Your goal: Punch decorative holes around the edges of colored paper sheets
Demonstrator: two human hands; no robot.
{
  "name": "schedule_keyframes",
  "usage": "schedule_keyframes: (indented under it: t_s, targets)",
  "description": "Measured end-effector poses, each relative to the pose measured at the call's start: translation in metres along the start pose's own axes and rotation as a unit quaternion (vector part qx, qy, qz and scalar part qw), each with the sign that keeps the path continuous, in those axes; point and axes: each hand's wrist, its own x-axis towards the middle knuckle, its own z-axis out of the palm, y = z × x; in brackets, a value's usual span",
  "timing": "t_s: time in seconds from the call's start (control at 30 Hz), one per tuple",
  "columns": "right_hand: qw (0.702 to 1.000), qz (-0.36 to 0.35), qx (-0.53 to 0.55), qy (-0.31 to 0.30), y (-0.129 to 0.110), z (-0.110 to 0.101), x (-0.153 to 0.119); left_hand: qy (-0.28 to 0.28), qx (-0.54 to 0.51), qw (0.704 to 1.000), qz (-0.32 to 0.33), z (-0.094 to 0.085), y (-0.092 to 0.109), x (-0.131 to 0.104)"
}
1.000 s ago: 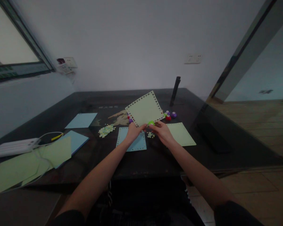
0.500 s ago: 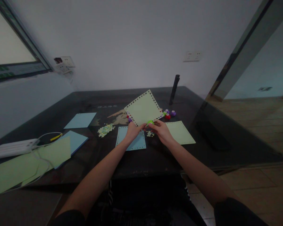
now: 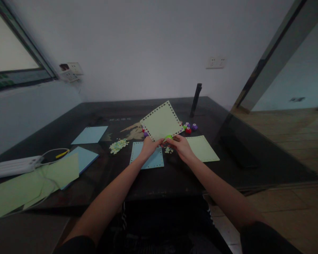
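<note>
while the fingers of the left hand (image 3: 149, 146) are clamped on the near corner of the held sheet (image 3: 161, 121), those of the right hand (image 3: 182, 147) are closed around the green punch (image 3: 169, 137), which sits at that sheet's edge, close to the same corner. the held sheet is pale green, tilted up above the surface (image 3: 116, 180), with small dark holes along its borders.

below the hands lies the near blue sheet (image 3: 153, 161), also holed along its edges and partly covered by the left hand. just to its right is the small scrap pile (image 3: 169, 150); the big scrap pile (image 3: 118, 145) lies to its left. the other green sheet (image 3: 202, 149) lies flat, by the right hand.

beyond it, the red punch (image 3: 188, 130) and the purple punch (image 3: 194, 126) stand in a little cluster, and more coloured ones peek out left of the held sheet, partly hidden.

farther out, the black stick (image 3: 195, 100) stands slightly tilted near the back edge, and the dark slab (image 3: 240, 153) lies at the right. on the left are the far blue sheet (image 3: 90, 135), the blue stack (image 3: 83, 158), the loose green sheets (image 3: 16, 187) overlapping it, and the white box (image 3: 14, 166) with a cable.
</note>
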Motion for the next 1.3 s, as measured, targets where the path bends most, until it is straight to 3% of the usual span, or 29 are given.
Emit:
schedule_keyframes:
  t_s: [1.3]
  targets:
    - [0.999,-0.034,-0.030,0.022,0.011,-0.006,0.008,-0.010,0.007,1.000,-0.002,0.001,0.004,-0.002]
